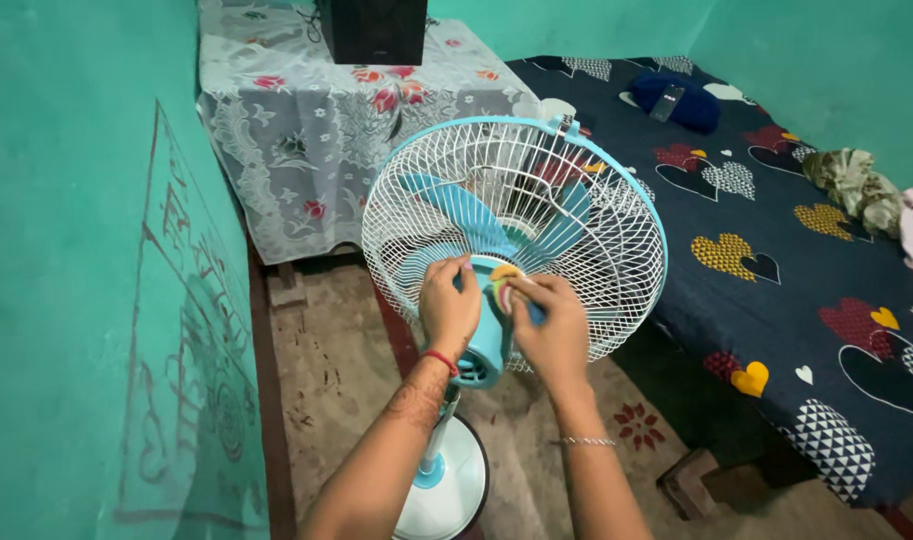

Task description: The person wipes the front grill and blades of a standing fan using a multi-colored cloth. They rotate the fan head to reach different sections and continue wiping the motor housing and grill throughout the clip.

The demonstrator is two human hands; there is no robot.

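A pedestal fan stands in front of me, with a white wire cage (576, 230), light-blue rim and blue blades (456, 205). Its round white base (454, 490) rests on the floor. My left hand (446, 305) grips the blue motor housing (486, 350) at the back of the cage. My right hand (551, 325) presses on the same housing from the right, fingers closed around a small coloured piece at the hub; what that piece is I cannot tell.
A bed with a dark heart-patterned sheet (776, 270) fills the right side. A table under a floral lace cloth (316, 130) with a black box (374, 30) stands behind the fan. A teal wall (86, 270) runs close on the left.
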